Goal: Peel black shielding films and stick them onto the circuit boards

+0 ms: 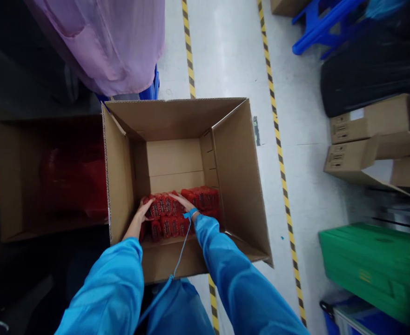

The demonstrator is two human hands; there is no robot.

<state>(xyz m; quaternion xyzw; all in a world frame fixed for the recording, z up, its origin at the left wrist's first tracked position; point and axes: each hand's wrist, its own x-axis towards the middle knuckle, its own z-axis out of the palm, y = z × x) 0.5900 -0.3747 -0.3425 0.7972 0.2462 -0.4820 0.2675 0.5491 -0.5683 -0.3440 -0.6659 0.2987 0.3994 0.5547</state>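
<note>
Both my hands reach down into a large open cardboard box [231,153]. Small red packets [168,205] with dark print stand inside it in rows, one row above another in the picture. My left hand [144,209] presses around the left end of the upper row. Over the right part of that same row lies my right hand [185,204], so a run of packets sits gripped between the two. More red packets [206,197] stand to the right of my right hand. A blue wrist strap [191,213] with a cord circles my right wrist.
A second cardboard box [16,181] with a red plastic bag [74,181] adjoins on the left. A person in a pink garment [121,46] is beyond the box. Striped tape [278,153] marks the floor. Cardboard boxes [372,123] and a green crate [368,270] stand right.
</note>
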